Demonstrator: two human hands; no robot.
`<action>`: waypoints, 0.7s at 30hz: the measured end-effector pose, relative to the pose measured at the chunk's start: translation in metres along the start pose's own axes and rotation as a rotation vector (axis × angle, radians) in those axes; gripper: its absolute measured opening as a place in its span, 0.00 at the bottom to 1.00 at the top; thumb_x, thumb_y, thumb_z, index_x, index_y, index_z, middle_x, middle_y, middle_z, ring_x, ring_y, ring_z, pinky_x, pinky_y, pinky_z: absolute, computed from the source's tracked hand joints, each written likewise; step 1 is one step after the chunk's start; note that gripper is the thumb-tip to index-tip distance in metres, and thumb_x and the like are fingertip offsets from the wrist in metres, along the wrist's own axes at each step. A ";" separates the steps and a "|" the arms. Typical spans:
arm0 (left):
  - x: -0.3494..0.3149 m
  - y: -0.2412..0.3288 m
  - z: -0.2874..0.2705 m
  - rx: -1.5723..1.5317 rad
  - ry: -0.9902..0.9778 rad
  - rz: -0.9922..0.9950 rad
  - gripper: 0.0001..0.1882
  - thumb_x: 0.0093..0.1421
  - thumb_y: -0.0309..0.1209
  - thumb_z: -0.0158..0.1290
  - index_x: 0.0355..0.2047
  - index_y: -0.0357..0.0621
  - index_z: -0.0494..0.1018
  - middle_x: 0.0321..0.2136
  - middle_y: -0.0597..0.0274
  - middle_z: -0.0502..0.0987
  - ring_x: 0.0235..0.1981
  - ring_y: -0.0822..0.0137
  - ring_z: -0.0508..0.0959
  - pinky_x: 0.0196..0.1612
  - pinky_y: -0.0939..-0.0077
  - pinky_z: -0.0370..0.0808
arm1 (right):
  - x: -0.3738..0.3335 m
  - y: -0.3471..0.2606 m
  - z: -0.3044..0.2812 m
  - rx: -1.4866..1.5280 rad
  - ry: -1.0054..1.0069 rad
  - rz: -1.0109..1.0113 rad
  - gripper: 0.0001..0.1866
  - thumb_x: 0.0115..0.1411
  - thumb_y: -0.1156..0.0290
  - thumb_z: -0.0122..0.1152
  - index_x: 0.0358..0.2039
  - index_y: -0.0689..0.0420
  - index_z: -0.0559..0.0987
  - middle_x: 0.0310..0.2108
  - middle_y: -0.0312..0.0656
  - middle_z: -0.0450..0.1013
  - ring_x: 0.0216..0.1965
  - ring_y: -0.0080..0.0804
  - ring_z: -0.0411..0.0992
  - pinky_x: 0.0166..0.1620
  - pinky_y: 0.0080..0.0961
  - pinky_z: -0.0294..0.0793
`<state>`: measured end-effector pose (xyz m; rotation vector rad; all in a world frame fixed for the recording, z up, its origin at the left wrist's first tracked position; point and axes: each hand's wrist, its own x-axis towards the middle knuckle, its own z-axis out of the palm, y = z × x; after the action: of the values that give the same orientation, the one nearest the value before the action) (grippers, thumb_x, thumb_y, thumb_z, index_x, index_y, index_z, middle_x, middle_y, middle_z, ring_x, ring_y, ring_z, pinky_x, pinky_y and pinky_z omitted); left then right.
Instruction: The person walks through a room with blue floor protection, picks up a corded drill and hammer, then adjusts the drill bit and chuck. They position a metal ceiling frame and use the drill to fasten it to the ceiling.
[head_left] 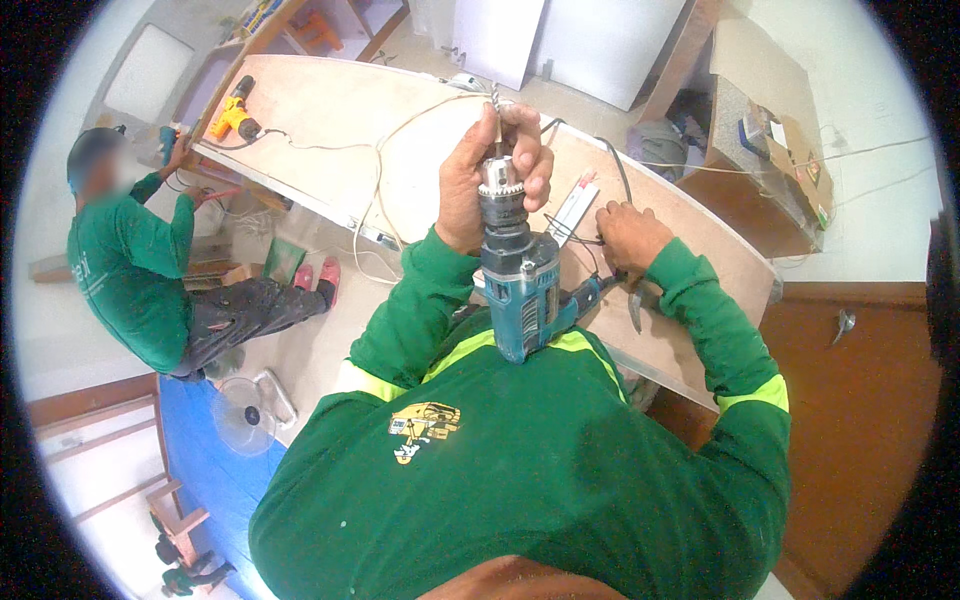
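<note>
A teal and black corded power drill (pixel 522 300) points away from me, its rear end close to my chest. My left hand (pixel 465 190) is closed at its front, with thumb and fingers around a spiral drill bit (pixel 496 97) just above the silver keyed chuck (pixel 502 177). My right hand (pixel 635 238) is curled over the table, right of the drill, by the end of the drill's handle (pixel 588 296) and a black cord. What its fingers hold, if anything, is hidden. Between the hands lies a flat white strip-like item (pixel 575 210).
A long light-wood panel table (pixel 330 95) spans ahead, with a yellow cordless-style drill (pixel 236 112) and loose cables on it. At left a person in green (pixel 130 260) works by the table's end. A fan (pixel 245 415) stands on the floor; a cardboard box (pixel 800 165) sits far right.
</note>
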<state>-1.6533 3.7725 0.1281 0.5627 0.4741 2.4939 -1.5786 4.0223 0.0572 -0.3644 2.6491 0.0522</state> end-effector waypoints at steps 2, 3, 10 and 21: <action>0.001 -0.002 -0.003 -0.044 -0.042 0.004 0.26 0.81 0.48 0.37 0.60 0.43 0.74 0.28 0.64 0.66 0.28 0.67 0.69 0.25 0.75 0.74 | 0.011 0.006 0.003 -0.098 -0.033 -0.064 0.18 0.61 0.70 0.63 0.49 0.62 0.75 0.49 0.52 0.76 0.53 0.50 0.77 0.55 0.61 0.73; 0.002 -0.002 -0.004 -0.068 -0.064 0.006 0.26 0.81 0.48 0.37 0.62 0.43 0.74 0.28 0.65 0.66 0.29 0.67 0.68 0.26 0.76 0.74 | 0.016 0.011 0.005 -0.148 -0.050 -0.095 0.17 0.60 0.70 0.63 0.49 0.61 0.75 0.48 0.51 0.75 0.52 0.50 0.78 0.55 0.61 0.72; 0.006 -0.004 -0.008 -0.001 -0.048 0.061 0.29 0.80 0.49 0.37 0.68 0.40 0.68 0.29 0.65 0.65 0.32 0.67 0.67 0.29 0.74 0.74 | 0.020 0.014 0.004 0.182 0.508 -0.091 0.16 0.66 0.69 0.61 0.52 0.60 0.72 0.39 0.48 0.76 0.44 0.47 0.80 0.50 0.52 0.75; 0.005 -0.004 -0.006 0.011 0.047 0.045 0.33 0.78 0.47 0.40 0.65 0.24 0.66 0.29 0.66 0.69 0.31 0.71 0.67 0.33 0.73 0.72 | -0.049 -0.067 -0.072 1.710 0.952 -0.133 0.15 0.73 0.74 0.58 0.58 0.60 0.71 0.40 0.47 0.79 0.41 0.38 0.82 0.45 0.33 0.84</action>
<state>-1.6587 3.7777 0.1222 0.5261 0.4981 2.5539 -1.5504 3.9628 0.1457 0.1119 2.2348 -2.6507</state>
